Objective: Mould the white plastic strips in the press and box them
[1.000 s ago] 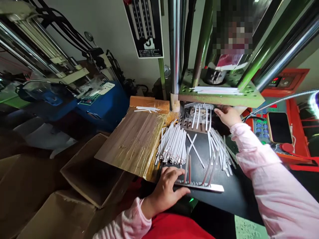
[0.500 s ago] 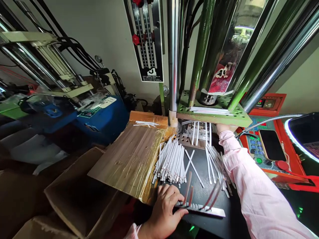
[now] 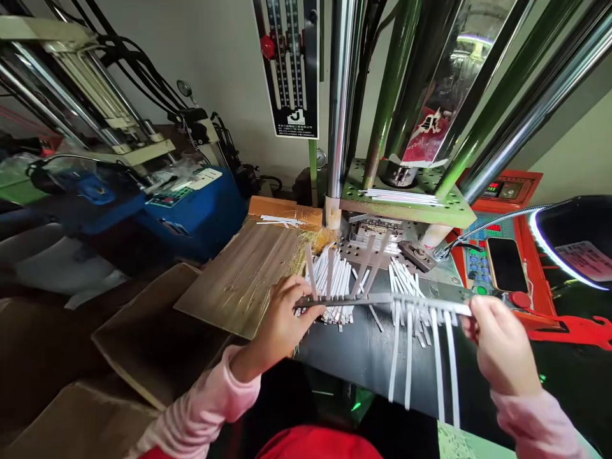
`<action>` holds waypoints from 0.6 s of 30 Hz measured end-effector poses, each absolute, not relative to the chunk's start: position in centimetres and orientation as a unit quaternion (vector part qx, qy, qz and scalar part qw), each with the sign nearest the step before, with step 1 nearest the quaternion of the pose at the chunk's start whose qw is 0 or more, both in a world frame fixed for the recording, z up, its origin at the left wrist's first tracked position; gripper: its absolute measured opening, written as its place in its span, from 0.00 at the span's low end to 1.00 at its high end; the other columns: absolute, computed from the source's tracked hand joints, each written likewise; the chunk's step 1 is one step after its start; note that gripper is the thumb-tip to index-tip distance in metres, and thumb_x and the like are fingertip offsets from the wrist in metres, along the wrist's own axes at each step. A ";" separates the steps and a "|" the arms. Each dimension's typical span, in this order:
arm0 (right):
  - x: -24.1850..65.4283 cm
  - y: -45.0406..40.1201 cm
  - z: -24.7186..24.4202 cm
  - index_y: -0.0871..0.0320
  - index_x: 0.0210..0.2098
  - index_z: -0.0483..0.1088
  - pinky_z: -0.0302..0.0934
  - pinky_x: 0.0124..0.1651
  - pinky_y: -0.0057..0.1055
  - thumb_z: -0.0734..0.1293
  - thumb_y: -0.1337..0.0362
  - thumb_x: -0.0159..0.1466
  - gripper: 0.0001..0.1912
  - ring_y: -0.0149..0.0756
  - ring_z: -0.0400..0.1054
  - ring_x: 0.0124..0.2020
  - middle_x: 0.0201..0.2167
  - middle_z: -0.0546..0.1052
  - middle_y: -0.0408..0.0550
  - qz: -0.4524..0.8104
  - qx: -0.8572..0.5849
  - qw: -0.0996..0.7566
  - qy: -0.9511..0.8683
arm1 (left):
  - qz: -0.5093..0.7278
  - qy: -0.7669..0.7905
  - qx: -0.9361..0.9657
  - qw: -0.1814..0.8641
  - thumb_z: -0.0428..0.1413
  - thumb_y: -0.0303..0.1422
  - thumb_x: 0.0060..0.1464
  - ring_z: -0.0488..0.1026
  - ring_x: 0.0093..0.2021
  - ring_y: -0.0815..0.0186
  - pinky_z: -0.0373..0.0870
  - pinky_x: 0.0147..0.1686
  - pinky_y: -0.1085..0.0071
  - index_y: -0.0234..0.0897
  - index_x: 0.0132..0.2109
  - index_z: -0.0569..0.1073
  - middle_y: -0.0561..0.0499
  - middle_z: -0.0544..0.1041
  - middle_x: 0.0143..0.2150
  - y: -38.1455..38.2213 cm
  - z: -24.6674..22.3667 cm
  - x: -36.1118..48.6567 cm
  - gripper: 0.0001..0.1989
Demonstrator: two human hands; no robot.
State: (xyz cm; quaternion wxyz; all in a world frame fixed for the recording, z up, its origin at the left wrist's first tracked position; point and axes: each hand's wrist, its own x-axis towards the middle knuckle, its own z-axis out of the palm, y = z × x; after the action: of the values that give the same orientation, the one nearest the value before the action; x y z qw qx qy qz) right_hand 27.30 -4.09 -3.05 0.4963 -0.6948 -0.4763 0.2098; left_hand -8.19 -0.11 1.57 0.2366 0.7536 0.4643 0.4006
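Observation:
My left hand (image 3: 282, 319) pinches the left end of a slotted metal bar (image 3: 342, 300), from which several thin strips stand up. The right end of a second slotted bar (image 3: 430, 305) is between the closed fingers of my right hand (image 3: 502, 344). Several white strips (image 3: 408, 357) hang down from that bar. Both bars are held above the dark worktop (image 3: 344, 357), and their inner ends meet or overlap midway; I cannot tell if they touch. Beyond them lie a large heap of white strips (image 3: 329, 268) and a smaller heap (image 3: 408, 284).
The press's green upper plate (image 3: 406, 210) hangs above a metal mould (image 3: 380, 234). A brown board (image 3: 239, 280) and open cardboard boxes (image 3: 143, 331) are on the left. On the right are a red control panel (image 3: 468, 261), a phone (image 3: 507, 264) and a ring-lit lamp (image 3: 574, 242).
My right hand has come out of the press toward me, holding a slotted bar with strips. The left hand has lifted its bar off the worktop. The view has shifted slightly.

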 end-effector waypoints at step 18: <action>26.0 -1.2 -1.6 0.53 0.52 0.70 0.72 0.34 0.35 0.63 0.45 0.66 0.23 0.38 0.74 0.30 0.36 0.80 0.48 0.360 -0.573 0.391 -0.624 | 0.419 0.327 0.807 0.256 0.65 0.28 0.54 0.73 0.45 0.62 0.70 0.50 0.63 0.39 0.39 0.77 0.49 0.75 0.41 6.3 -0.7 -2.1 0.06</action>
State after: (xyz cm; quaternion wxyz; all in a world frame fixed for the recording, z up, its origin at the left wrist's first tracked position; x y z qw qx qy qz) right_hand 25.97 -1.20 -1.62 0.3906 -0.5730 -0.6243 0.3597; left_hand -2.05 6.32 -0.70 0.2563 0.8072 0.3274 0.4191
